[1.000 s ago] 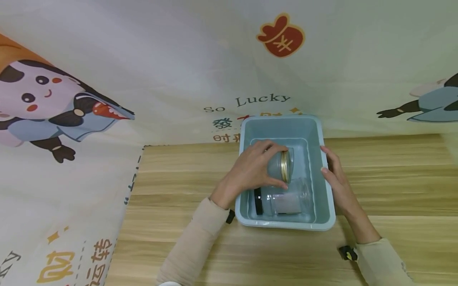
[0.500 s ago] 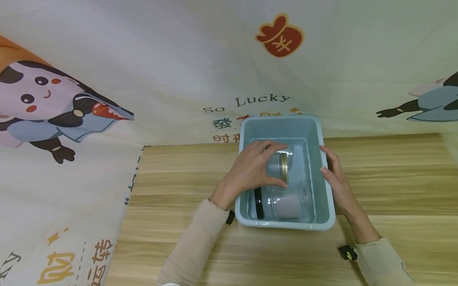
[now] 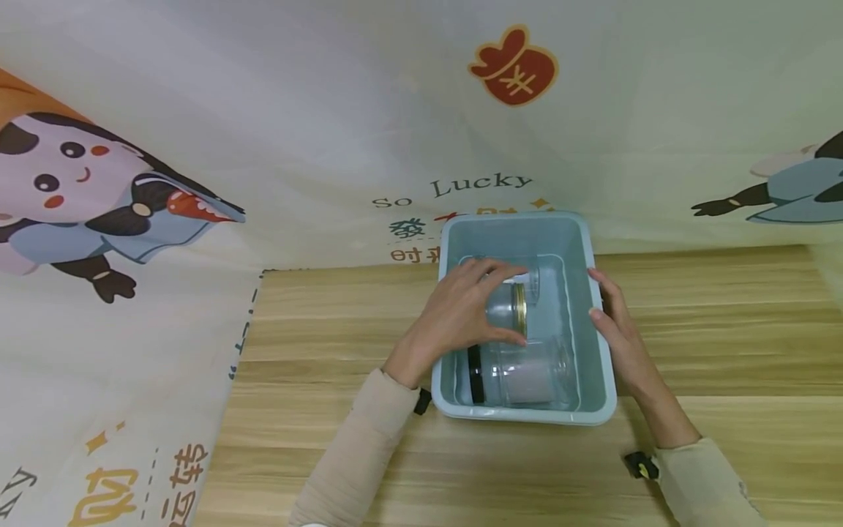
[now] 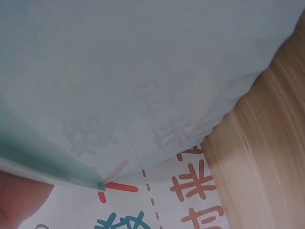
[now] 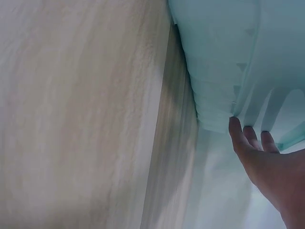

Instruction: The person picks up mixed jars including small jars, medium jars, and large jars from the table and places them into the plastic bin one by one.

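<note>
Inside a light blue plastic bin (image 3: 527, 414), my left hand (image 3: 454, 306) arches over a clear jar with a gold screw lid (image 3: 520, 309). The jar lies on its side, its lid facing right; my thumb and index finger stand spread on either side of it, and the palm hides its base. Nearer me lies a larger clear jar with a black lid (image 3: 476, 375), also on its side. A third clear container (image 3: 534, 282) shows partly behind the hand. My right hand (image 3: 622, 340) holds the bin's right side, its fingertips on the outer wall in the right wrist view.
Beneath the bin is a wood-grain table (image 3: 342, 337). A pale printed cloth (image 3: 316, 110) hangs behind it and spreads along the left. The left wrist view mostly shows the bin's outer wall (image 4: 119, 71).
The gold-lidded jar has gone down a little in the bin, and a gap has opened between it and my left fingers. The black-lidded jar has shifted slightly toward me. My right hand has kept its place.
</note>
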`<state>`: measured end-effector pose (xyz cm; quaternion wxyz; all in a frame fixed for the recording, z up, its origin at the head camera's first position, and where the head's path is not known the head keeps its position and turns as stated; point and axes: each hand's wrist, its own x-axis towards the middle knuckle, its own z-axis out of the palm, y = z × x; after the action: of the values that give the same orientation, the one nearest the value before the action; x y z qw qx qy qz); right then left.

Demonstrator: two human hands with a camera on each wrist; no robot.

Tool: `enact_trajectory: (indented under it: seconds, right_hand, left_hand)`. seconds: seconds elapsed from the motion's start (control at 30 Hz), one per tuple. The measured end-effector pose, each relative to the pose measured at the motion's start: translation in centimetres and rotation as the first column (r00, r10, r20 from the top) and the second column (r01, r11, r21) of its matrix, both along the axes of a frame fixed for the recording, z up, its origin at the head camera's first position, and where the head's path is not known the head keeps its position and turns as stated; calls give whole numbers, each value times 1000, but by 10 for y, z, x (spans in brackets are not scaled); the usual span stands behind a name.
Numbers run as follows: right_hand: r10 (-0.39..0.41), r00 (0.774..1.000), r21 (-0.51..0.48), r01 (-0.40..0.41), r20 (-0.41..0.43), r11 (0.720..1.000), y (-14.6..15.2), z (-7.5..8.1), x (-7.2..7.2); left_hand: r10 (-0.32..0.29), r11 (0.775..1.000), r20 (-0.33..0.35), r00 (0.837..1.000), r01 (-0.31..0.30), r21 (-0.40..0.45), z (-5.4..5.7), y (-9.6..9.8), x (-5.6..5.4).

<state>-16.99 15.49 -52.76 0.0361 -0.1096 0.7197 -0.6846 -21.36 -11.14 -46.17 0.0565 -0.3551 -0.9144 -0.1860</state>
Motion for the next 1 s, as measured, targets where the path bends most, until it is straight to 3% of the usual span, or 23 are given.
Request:
enact_trajectory:
  seconds: [0.13, 0.27, 0.37, 0.57, 0.8, 1.0]
  right_hand:
    - [-34, 995, 9, 35, -94, 999, 5, -1, 0]
    - [-54, 966, 57, 71, -254, 996, 9, -2, -3]
    - [-52, 947, 80, 81, -316, 994, 11, -3, -4]
    - [-51, 950, 138, 97, -308, 986, 16, -2, -3]
    - [-61, 947, 231, 139, -316, 963, 22, -3, -5]
    - [-53, 945, 304, 157, -323, 940, 26, -5, -4]
  left_hand:
    - [-13, 1000, -14, 1000, 13, 14, 0, -2, -1]
    - [-9, 1000, -9, 1000, 10, 28, -1, -7, 0]
    - [-2, 999, -7, 1000, 2, 41, -3, -10, 0]
    - [-22, 997, -17, 1000, 23, 78, -3, -14, -1]
    - [8, 992, -2, 1000, -7, 129, -7, -31, 2]
    - [-2, 985, -20, 1000, 5, 172, -11, -38, 6]
